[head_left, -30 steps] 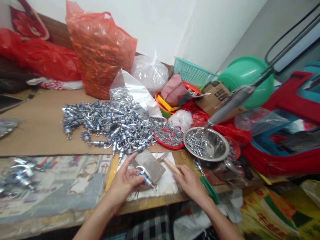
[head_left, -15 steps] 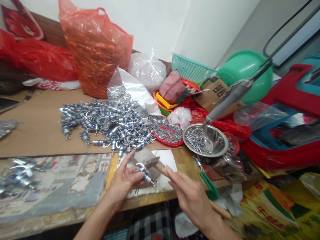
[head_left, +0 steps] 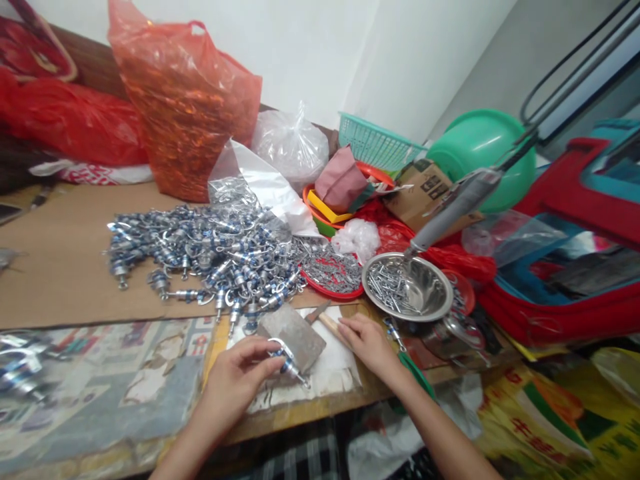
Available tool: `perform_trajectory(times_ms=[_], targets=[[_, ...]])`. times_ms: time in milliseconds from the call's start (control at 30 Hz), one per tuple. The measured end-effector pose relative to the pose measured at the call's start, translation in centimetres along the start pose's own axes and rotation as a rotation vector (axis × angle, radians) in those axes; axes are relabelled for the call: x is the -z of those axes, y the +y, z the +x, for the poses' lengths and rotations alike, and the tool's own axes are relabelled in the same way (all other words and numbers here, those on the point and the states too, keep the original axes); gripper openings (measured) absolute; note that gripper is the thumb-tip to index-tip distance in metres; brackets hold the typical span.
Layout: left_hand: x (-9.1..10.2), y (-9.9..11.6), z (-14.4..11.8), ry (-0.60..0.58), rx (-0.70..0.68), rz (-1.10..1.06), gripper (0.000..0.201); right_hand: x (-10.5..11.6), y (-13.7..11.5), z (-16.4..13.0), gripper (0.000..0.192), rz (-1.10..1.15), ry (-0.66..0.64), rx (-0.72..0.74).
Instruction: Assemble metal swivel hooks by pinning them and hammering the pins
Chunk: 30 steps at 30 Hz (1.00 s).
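Observation:
My left hand [head_left: 245, 377] is closed, its thumb and fingertips pinching a small silver-and-blue metal fitting [head_left: 290, 365] with a curved hook piece. The fitting is over the near-left part of a grey metal block [head_left: 294, 337]. That block lies on white paper [head_left: 345, 370] at the table's front edge. Right of the block, my right hand [head_left: 367, 340] is closed over the wooden handle of a hammer [head_left: 330, 325]. The hammer's head is low beside the block's far right corner. My palm hides the end of the handle.
A heap of similar fittings [head_left: 215, 250] covers the cardboard [head_left: 60, 273]. A red tray of small metal pieces [head_left: 333, 293] and a steel bowl [head_left: 435, 313] of pins stand to the right. Behind are a large orange bag [head_left: 190, 113] and a green basin [head_left: 487, 150].
The hammer has moved off the block to its far right side, with my right hand moving up and along. My left hand stays at the block with the fitting. The view has shifted slightly.

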State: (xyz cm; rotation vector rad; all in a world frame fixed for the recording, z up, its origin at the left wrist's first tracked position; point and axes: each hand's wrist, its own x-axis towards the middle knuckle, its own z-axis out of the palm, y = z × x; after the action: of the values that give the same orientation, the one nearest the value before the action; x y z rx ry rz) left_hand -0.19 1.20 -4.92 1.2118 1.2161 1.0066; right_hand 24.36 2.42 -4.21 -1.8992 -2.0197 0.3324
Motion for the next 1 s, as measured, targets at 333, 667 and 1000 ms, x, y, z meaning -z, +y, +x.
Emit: perform_trajectory(times_ms=[333,667,1000], targets=[[0.1,1.1,-0.4,-0.057,-0.271,0.271,0.011,-1.2,-0.1,12.4,0.034,-0.108,0.070,-0.087],[-0.4,0.8,0.0,-0.100,-0.248,0.242,0.012,-0.3,-0.8,6.9,0.023,0.273,0.153,-0.088],[-0.9,0.4,0.0,0.036,-0.268,0.305,0.032,-1.5,-8.7,-1.0,0.010,0.878,0.082,0.182]])
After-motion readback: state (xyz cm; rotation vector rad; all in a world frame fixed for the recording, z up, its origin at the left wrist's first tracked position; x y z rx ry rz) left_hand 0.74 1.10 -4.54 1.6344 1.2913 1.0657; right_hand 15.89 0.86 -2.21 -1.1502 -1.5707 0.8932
